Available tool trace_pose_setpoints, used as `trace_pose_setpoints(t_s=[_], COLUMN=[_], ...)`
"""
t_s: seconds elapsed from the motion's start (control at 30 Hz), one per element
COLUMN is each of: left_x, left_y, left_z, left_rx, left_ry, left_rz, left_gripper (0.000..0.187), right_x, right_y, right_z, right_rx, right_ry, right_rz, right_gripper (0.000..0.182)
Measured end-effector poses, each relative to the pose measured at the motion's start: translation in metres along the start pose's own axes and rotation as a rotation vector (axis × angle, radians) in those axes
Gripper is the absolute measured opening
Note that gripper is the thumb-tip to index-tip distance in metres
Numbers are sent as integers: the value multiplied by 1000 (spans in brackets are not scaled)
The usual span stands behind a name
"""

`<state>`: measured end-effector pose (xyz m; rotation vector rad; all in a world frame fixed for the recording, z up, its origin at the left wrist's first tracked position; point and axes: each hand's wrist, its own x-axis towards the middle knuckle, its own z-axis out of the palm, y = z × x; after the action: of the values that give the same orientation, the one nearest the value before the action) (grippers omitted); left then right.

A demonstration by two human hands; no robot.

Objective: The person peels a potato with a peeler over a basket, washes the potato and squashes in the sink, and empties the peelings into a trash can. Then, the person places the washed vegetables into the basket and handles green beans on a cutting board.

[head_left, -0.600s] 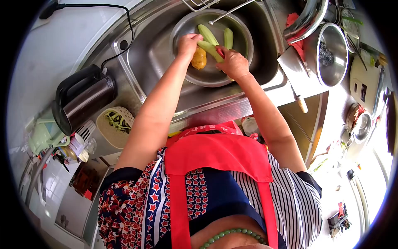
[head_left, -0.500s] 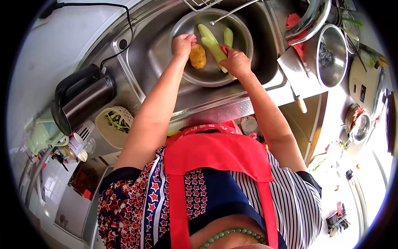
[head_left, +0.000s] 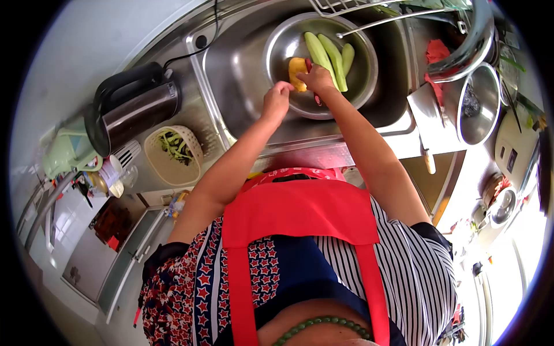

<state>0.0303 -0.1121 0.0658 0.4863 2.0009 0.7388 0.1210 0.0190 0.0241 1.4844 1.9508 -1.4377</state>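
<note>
A metal basin [head_left: 369, 92] sits in the sink, holding three pale green, peeled cucumber-like vegetables [head_left: 324, 55] and a yellow potato [head_left: 298, 74]. My right hand [head_left: 319, 79] is closed round a red peeler [head_left: 318, 100], whose red ends show on either side of the fingers. Its fingertips lie against the potato's right side. At the basin's lower left rim is my left hand [head_left: 277, 102], fingers curled together close to the potato. Whether anything is between those fingers is hidden.
The steel sink [head_left: 236, 75] surrounds the basin, with a wire rack [head_left: 352, 8] above. At left stand a kettle [head_left: 138, 112] and a basket [head_left: 190, 151] with green peelings. A cleaver [head_left: 426, 112] and a steel bowl [head_left: 480, 109] lie to the right.
My right hand has moved from the green vegetables to the potato. My left hand has drawn down to the basin's rim. The view has shifted, and the green vegetables now lie side by side.
</note>
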Motion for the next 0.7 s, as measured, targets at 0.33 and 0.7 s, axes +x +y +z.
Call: trace_pose_setpoints(t_s=[0.33,0.7], left_x=[-120,-174], left_y=[23,-23], left_z=[-87,-247], left_rx=[-315,47], left_ry=[-93,446], left_rz=[-117,181], left_gripper=[14,21], right_x=[-1,-46], right_y=[-29,-82], right_z=[25,-12], right_rx=[-312,631], right_ry=[-15,-401], right_rz=[105,20], right_gripper=[89,94])
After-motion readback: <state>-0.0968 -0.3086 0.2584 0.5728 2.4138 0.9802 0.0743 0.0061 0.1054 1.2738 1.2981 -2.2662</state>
